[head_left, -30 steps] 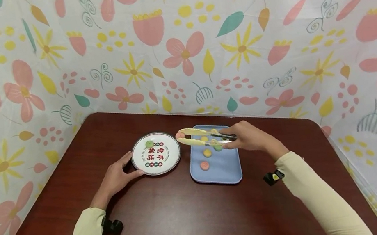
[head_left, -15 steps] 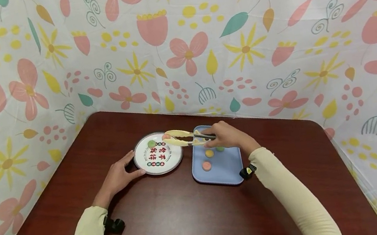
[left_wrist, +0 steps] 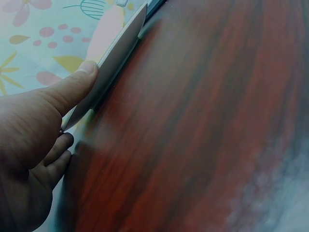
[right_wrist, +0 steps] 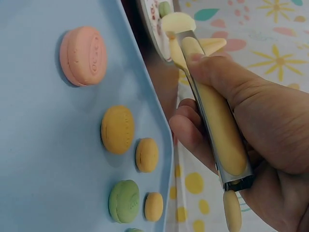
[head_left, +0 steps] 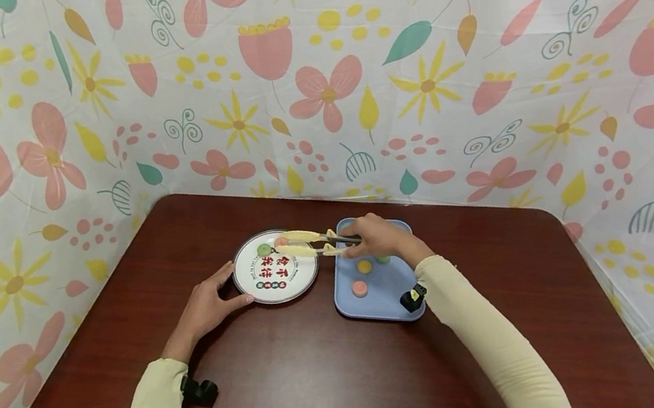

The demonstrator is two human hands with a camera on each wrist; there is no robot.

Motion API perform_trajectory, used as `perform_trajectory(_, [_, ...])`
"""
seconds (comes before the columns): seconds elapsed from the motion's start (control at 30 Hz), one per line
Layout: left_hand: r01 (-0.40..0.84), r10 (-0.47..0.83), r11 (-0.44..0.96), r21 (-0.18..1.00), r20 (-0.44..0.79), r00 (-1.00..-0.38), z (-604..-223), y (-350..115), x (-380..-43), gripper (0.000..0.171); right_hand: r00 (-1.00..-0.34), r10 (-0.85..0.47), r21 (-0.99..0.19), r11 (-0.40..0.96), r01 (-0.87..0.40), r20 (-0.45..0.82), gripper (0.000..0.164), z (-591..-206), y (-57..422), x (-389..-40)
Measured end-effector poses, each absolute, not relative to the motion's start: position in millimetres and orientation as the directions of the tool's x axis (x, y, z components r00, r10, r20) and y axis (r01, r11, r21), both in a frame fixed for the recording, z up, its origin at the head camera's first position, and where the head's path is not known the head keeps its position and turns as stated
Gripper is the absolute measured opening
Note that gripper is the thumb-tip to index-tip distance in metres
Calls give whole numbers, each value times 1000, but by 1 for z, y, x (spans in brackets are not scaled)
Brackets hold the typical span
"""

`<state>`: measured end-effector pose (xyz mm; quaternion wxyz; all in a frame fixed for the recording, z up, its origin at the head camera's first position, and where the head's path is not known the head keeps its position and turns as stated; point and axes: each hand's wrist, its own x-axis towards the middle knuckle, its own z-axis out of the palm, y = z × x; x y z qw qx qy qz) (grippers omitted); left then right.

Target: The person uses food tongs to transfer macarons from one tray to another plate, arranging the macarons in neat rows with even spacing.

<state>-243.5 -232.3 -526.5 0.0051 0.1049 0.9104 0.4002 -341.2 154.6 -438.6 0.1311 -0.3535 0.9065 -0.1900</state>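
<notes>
The right hand (head_left: 374, 236) grips metal tongs (right_wrist: 217, 125) with pale yellow handles and tips. A pink macaron (head_left: 281, 242) lies at the tong tips, over the far right part of a white plate (head_left: 308, 276) with red characters and a dark rim. Beside it on the plate is a green macaron (head_left: 264, 250). The left hand (head_left: 205, 311) holds the plate's left edge, its thumb (left_wrist: 79, 84) against the near rim and its other fingers farther round; some fingertips are hidden behind the plate in the left wrist view.
A blue tray (head_left: 376, 304) stands right of the plate, under the right forearm. On it sit another pink macaron (right_wrist: 84, 56), several yellow macarons (right_wrist: 118, 129) and a green macaron (right_wrist: 124, 201). A floral cloth (head_left: 308, 91) hangs behind the brown table (head_left: 331, 384).
The right hand has moved left with the tongs, carrying the pink macaron from beside the plate to over it, near the green one. The left hand keeps its place on the plate.
</notes>
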Motion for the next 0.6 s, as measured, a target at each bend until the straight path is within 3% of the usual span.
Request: perform_trajectory(0.6, [191, 194, 653, 733, 81, -978, -528, -233, -243, 96, -726, -686, -430, 672, -603, -53, 54, -429, 168, -333])
